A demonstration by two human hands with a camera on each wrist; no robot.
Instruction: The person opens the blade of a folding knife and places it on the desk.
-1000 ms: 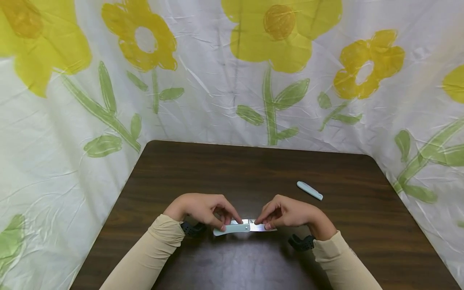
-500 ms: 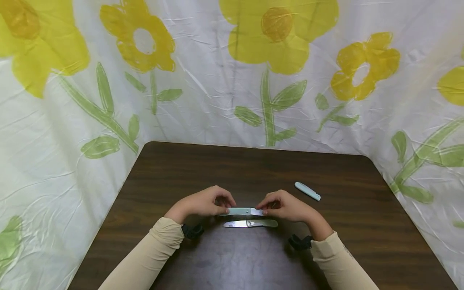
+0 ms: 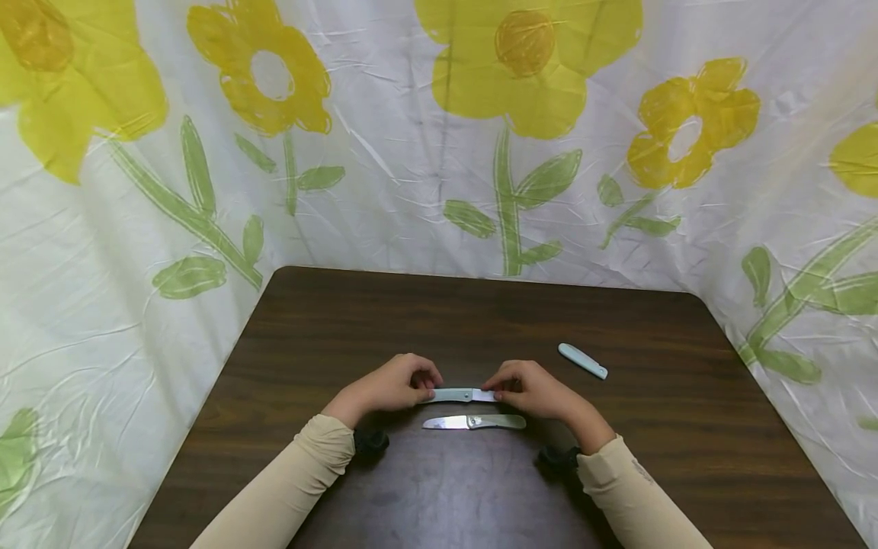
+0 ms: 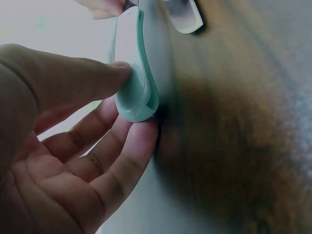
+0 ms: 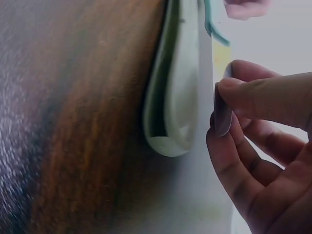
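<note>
My left hand [image 3: 394,381] pinches the handle end of an unfolded pocket knife [image 3: 449,395] with a pale blue handle. In the left wrist view my thumb lies on top of that handle [image 4: 129,92], with fingertips against its end. My right hand [image 3: 531,387] pinches the same knife's blade, whose tip [image 5: 223,109] shows between thumb and fingers in the right wrist view. Just nearer to me, a second unfolded pocket knife [image 3: 497,422] with a pale green handle lies on the table, its blade pointing left. The held knife runs roughly parallel to it.
A folded pale blue pocket knife [image 3: 583,361] lies farther back to the right on the dark wooden table [image 3: 411,320]. Behind and beside the table hangs a white curtain [image 3: 384,191] with yellow flowers. A dark band [image 3: 371,442] is on each wrist.
Both hands have moved the blue-handled knife away from me, uncovering the green-handled knife. Over the last half second the hands shift only slightly.
</note>
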